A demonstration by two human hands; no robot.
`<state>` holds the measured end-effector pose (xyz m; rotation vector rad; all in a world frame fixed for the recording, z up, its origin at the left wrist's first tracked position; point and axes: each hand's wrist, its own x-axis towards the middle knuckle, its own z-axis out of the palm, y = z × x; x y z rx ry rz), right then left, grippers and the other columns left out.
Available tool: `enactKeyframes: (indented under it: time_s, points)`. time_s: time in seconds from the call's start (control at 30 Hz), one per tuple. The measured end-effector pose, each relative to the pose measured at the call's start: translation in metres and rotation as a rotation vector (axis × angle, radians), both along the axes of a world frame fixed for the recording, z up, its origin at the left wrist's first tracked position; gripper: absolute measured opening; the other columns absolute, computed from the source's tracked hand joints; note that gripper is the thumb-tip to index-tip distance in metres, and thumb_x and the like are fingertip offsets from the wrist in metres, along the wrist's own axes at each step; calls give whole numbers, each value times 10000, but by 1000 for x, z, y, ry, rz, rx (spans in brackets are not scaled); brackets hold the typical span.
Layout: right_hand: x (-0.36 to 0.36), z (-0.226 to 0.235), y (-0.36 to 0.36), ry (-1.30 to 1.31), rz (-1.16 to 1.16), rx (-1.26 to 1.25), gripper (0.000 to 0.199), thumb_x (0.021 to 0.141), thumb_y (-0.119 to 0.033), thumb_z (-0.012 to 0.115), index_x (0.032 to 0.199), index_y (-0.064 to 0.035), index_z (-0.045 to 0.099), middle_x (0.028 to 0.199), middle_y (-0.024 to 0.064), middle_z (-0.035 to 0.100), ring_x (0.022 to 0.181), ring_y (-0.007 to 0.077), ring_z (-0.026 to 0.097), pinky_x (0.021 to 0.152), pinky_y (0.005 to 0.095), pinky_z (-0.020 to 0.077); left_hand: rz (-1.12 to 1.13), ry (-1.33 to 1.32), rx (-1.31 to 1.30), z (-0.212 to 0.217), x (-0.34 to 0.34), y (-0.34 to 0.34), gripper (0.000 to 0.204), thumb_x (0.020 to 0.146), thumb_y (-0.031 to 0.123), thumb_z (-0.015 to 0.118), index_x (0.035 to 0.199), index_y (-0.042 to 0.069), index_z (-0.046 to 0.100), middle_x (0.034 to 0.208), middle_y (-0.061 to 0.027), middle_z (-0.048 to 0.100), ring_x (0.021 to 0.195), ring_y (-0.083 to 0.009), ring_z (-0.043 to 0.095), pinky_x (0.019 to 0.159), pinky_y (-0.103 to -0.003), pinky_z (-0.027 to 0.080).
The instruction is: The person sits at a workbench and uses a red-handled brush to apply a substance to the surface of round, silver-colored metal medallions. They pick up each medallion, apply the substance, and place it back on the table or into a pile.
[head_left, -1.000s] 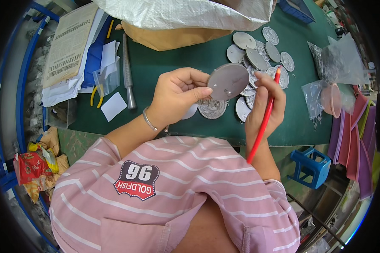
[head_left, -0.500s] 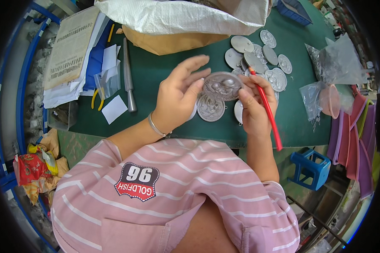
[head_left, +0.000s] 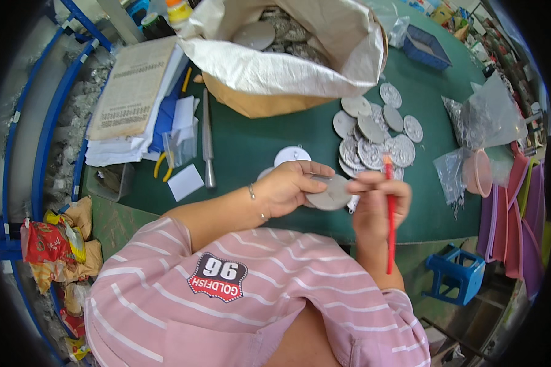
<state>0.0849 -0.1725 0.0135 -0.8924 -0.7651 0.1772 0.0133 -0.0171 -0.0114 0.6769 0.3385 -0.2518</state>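
Observation:
My left hand [head_left: 286,191] grips a round silver-grey metal medallion [head_left: 332,194] by its left side, thumb on top, its plain flat face up. My right hand [head_left: 379,205] is closed around a red pencil [head_left: 390,241] that stands nearly upright with its pale tip pointing away from me. The fingertips of that hand are close to the medallion's right edge; whether they touch it I cannot tell. Just beyond my left hand lies a pale disc [head_left: 292,154] with a small loop. Several embossed and plain medallions [head_left: 371,153] lie heaped to the right of centre.
A large white-lined sack [head_left: 269,79] holding more medallions stands at the back. Papers [head_left: 119,98], a tapered metal rod [head_left: 208,144] and a white card [head_left: 185,182] are on the left. A blue tray [head_left: 425,49], plastic bags [head_left: 490,113] and a pink cup [head_left: 477,173] are on the right.
The medallion has turned from its embossed face to its plain face and moved nearer me. My right hand has left its edge grip, and the pencil has swung upright. The view has shifted, showing the sack's contents.

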Motion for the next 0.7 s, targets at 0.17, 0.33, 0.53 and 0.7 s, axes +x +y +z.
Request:
enactKeyframes:
  time_s: [0.17,0.33,0.53,0.7]
  points:
    - [28,9,-16,283,-287,-8,86,888,-41,474,964,-4,457,881,196,601,680,198,632,616,279,537,477,-732,759,108,5,27,313,730,-94,611,1026,-3,566,1001,-53,590,952,-151,560,823,-281,468]
    - [15,7,-20,215,-278,-264,80,853,-17,536,917,17,502,843,156,618,698,176,621,637,258,513,545,-716,1912,150,87,121,289,623,6,553,897,23,643,938,-231,624,929,-272,610,830,-361,457]
    - [19,-22,-22,-277,-152,-743,192,722,25,663,848,-3,522,874,127,638,799,187,619,712,270,478,504,-630,2484,129,120,189,133,628,-12,546,716,-4,646,734,-231,608,743,-381,602,688,-410,481]
    - [12,-35,1,-759,-127,-967,461,532,-144,795,874,-27,509,919,143,597,916,337,551,785,382,415,754,-711,2313,151,90,130,134,688,41,573,790,-22,632,776,-215,622,735,-358,610,696,-386,488]
